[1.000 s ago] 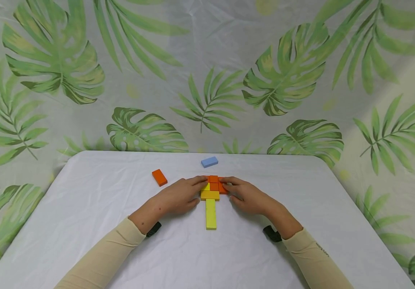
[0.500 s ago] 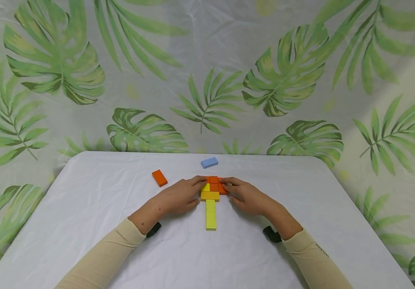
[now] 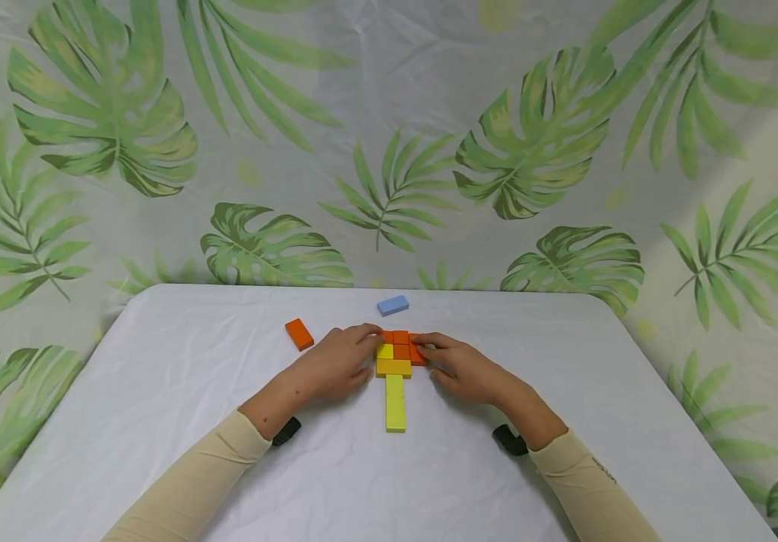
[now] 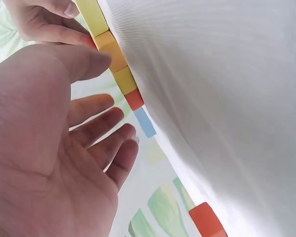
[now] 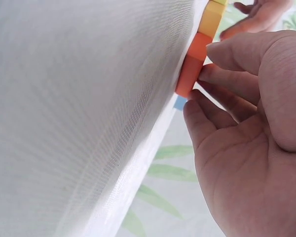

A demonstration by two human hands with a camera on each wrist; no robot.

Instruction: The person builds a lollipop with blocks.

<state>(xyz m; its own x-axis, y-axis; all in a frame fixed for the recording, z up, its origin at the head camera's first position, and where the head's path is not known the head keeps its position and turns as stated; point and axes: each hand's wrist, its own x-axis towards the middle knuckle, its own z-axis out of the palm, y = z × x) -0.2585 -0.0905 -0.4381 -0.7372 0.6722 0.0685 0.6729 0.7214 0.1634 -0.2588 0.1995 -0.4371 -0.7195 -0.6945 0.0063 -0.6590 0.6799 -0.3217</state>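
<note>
Flat wooden blocks lie pushed together on the table: small orange blocks (image 3: 401, 351) in the middle, a yellow block (image 3: 385, 351), a deeper yellow block (image 3: 394, 366) across below, and a long lime-yellow block (image 3: 395, 403) like a stem. My left hand (image 3: 337, 365) is at the left side of this layout, fingertips close by the upper-left orange block (image 4: 134, 99); the left wrist view shows its fingers loosely spread, gripping nothing. My right hand (image 3: 466, 367) touches the right-hand orange block (image 5: 191, 66) with its fingertips, thumb near the block's edge.
A separate orange block (image 3: 299, 334) lies to the left of the layout, and a blue block (image 3: 392, 305) lies behind it, near the far edge of the white-covered table (image 3: 633, 452). A leaf-print cloth (image 3: 389, 98) hangs behind.
My left hand has drawn back slightly left and away from the blocks, uncovering more of the yellow and upper-left orange ones. The right hand and the blocks look unmoved.
</note>
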